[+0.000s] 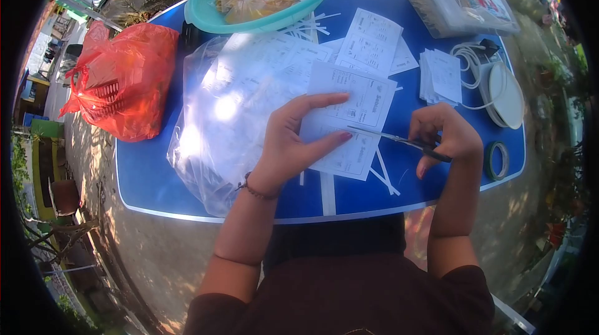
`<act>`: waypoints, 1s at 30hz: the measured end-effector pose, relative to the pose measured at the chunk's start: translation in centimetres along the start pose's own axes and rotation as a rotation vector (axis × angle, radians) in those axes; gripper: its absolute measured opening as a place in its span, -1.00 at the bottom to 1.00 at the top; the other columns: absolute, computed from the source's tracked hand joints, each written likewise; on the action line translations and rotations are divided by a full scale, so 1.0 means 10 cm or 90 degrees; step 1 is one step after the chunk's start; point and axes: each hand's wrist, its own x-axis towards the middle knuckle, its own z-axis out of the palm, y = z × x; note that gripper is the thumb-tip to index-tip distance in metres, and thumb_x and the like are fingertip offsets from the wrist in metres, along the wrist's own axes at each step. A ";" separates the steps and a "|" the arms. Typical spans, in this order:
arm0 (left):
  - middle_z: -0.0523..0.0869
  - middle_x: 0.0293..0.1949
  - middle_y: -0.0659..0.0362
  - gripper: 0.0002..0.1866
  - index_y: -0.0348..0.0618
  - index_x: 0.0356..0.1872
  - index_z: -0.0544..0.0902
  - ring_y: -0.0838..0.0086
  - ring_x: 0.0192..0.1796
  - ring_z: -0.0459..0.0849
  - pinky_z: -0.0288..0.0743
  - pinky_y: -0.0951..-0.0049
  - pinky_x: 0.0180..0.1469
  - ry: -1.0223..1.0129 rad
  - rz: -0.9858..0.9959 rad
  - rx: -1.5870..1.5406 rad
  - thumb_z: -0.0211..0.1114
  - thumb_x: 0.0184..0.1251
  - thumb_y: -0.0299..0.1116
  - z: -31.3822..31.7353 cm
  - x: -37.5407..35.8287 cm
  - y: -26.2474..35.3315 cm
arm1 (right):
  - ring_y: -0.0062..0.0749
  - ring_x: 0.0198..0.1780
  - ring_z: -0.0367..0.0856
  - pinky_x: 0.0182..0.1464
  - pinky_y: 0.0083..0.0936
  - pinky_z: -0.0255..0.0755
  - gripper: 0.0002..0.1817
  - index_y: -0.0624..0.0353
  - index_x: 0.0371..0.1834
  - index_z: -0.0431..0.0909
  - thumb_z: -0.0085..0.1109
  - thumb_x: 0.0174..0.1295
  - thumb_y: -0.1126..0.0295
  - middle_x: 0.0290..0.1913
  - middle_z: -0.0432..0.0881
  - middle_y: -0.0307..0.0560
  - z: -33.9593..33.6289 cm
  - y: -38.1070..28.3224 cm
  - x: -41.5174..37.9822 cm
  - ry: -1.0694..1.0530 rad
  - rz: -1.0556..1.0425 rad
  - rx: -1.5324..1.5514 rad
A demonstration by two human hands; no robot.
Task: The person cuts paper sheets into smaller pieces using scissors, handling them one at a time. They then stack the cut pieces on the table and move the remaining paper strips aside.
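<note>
A white printed sheet point(371, 101) is gripped at its left edge by my left hand point(281, 141), thumb and index finger spread over its face and the other fingers out of sight. In my right hand point(450, 132) is a pair of scissors point(409, 142) with dark handles. Their blades point left and lie across the sheet's lower part, the tips close to my left thumb. Beyond it lie more printed sheets point(372, 35). Thin white paper strips point(382, 176) are scattered beneath and around the held sheet.
Left on the blue table point(146, 179) are a clear plastic bag point(203, 148) and a red bag point(134, 76). A turquoise basin point(198, 7) of wrapped yellowish pieces stands behind. At right are a paper stack point(442, 76), plastic container point(430, 7), white cable reel point(504, 95) and tape roll point(490, 161).
</note>
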 end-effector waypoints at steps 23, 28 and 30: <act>0.70 -0.01 -0.01 -0.50 -0.35 0.10 0.59 0.44 0.01 0.70 0.65 0.47 0.05 -0.013 0.016 0.012 0.48 0.07 -0.65 0.01 -0.01 -0.03 | -0.83 -0.70 0.34 -0.62 -0.74 0.00 -0.46 0.27 -0.41 0.55 0.76 -0.37 0.31 -0.75 0.48 -0.32 0.01 0.02 0.01 -0.004 -0.015 -0.004; 0.68 0.01 0.02 -0.49 -0.35 0.11 0.60 0.46 0.03 0.68 0.63 0.47 0.08 -0.047 0.019 0.027 0.47 0.06 -0.66 0.05 -0.02 -0.06 | -0.84 -0.67 0.31 -0.60 -0.74 -0.02 -0.39 0.25 -0.42 0.54 0.78 -0.44 0.17 -0.73 0.48 -0.34 0.06 -0.02 0.06 -0.020 0.008 -0.013; 0.68 0.02 0.02 -0.48 -0.35 0.12 0.59 0.46 0.04 0.68 0.63 0.47 0.09 -0.052 0.017 0.025 0.47 0.05 -0.66 0.07 -0.02 -0.08 | -0.84 -0.68 0.29 -0.60 -0.73 -0.03 -0.38 0.25 -0.42 0.55 0.78 -0.45 0.16 -0.73 0.47 -0.36 0.10 -0.02 0.09 -0.022 0.007 0.025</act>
